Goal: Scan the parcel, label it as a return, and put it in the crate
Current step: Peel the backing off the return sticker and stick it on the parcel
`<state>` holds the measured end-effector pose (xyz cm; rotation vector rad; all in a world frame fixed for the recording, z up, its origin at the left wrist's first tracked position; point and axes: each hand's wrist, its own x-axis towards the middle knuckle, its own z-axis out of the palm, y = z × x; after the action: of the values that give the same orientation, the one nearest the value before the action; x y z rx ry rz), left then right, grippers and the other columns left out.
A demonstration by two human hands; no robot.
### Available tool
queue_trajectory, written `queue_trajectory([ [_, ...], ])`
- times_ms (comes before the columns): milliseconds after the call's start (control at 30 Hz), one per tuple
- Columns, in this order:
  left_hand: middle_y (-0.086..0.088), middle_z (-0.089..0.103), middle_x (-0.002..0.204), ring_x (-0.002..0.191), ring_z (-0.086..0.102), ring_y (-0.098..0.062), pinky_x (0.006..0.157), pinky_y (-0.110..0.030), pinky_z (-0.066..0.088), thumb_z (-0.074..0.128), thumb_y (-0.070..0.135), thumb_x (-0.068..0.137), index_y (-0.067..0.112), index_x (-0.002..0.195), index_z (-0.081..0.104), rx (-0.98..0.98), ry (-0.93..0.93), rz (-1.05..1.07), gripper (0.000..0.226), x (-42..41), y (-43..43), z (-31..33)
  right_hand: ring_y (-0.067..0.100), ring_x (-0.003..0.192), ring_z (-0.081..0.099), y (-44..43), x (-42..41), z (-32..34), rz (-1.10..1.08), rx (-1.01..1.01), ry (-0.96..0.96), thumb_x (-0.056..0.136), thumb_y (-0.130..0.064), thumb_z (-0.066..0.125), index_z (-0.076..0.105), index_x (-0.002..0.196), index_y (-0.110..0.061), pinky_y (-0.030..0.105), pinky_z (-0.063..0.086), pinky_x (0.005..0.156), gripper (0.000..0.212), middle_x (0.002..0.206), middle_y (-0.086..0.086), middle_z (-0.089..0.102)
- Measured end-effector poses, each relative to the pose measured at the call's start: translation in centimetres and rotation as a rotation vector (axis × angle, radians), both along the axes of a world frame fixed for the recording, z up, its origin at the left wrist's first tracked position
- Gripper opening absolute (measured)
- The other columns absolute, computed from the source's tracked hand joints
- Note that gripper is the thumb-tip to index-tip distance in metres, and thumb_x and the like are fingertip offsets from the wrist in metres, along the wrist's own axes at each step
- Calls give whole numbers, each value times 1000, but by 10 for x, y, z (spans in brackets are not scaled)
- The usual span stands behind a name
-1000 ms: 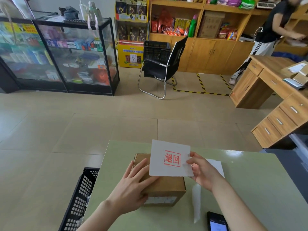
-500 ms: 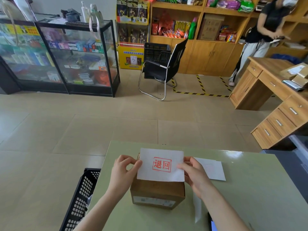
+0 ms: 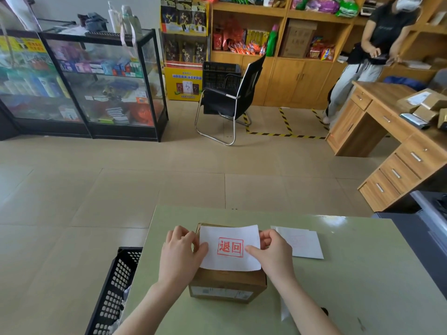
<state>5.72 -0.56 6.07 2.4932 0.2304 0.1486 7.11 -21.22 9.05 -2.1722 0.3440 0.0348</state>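
Fingers (image 3: 202, 247) of the left hand (image 3: 180, 256) are pinched on the left edge of one white return label (image 3: 229, 247), its long axis lying left to right, stamp upright. The label is laid flat atop one cardboard parcel (image 3: 227, 284) on the table (image 3: 350, 286). The right hand (image 3: 274, 256) is pinched on the right edge. One black crate (image 3: 116, 288) is seen far left.

Beige tiled floor (image 3: 121, 189), glossy under soft daylight. Glass display cabinets (image 3: 96, 81) with black frames at left. Black cantilever office chair (image 3: 229, 97) mid-room, just beside yellow-black hazard tape (image 3: 285, 134). Wooden shelving with cupboards (image 3: 300, 76) along the back wall. Wooden drawer desk (image 3: 391, 146) at right. Pale green surface (image 3: 350, 274) nearest.
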Motion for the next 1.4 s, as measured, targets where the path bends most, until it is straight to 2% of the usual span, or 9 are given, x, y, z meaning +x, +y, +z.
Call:
queue_trajectory([
  [200,7,50,97,96,47,-17,81,-29,38,59,48,84,23,76,61,206,16,-5,27,-1,-2,3,19,78,58,13,-2,6,95,-348,-59,77,-26,74,55,96,-14,30,46,60,29,89,0,60],
  [400,1,57,113,112,52,-24,89,-36,45,69,36,82,19,104,54,169,-63,-7,32,-5,1,7,21,110,47,5,0,7,186,-743,-24,73,-62,67,38,136,-24,28,47,83,79,119,3,45],
  [600,-3,55,142,137,44,-21,115,-40,33,66,8,86,10,134,57,234,-198,-447,49,2,-23,3,17,147,16,24,-8,-16,569,-639,-250,99,-41,36,31,148,-23,37,14,121,52,159,-1,23],
  [767,3,23,160,148,20,-21,120,-42,11,26,34,98,19,150,32,394,-29,-407,55,-2,-29,-7,9,147,-16,24,-9,-40,641,-686,-138,95,-52,2,-2,153,-23,38,-15,120,65,158,-13,-17],
  [900,3,23,159,146,23,-27,113,-52,24,16,41,96,22,150,32,427,59,-416,60,-3,-28,-6,6,142,-28,18,-10,-48,651,-719,-116,93,-55,-2,-12,151,-26,36,-23,113,65,153,-17,-29],
  [1000,7,-16,160,149,-13,-23,119,-46,0,-4,49,91,30,152,-7,436,104,-422,64,0,-28,-12,8,143,-28,16,-9,-49,620,-700,-104,90,-60,-3,-16,149,-27,37,-22,113,68,152,-17,-31],
  [1133,10,-25,158,144,-27,-15,119,-42,-6,8,55,97,29,152,-12,390,131,-346,64,0,-26,-16,3,138,-34,6,-13,-52,519,-676,-55,86,-68,-4,-26,145,-28,35,-22,114,74,148,-17,-38],
  [1233,7,-18,161,145,-25,-16,118,-43,-8,15,55,98,26,155,-5,364,131,-350,66,0,-24,-12,-2,140,-29,-5,-14,-53,501,-547,-47,94,-60,12,-19,148,-28,32,-18,117,70,151,-21,-32],
  [1400,-2,36,155,150,16,-22,122,-44,6,38,28,101,20,146,40,215,-61,-352,46,0,-46,7,-4,140,21,-42,-22,-54,159,-97,-110,98,-46,35,32,146,-29,24,19,116,51,150,-22,26],
])
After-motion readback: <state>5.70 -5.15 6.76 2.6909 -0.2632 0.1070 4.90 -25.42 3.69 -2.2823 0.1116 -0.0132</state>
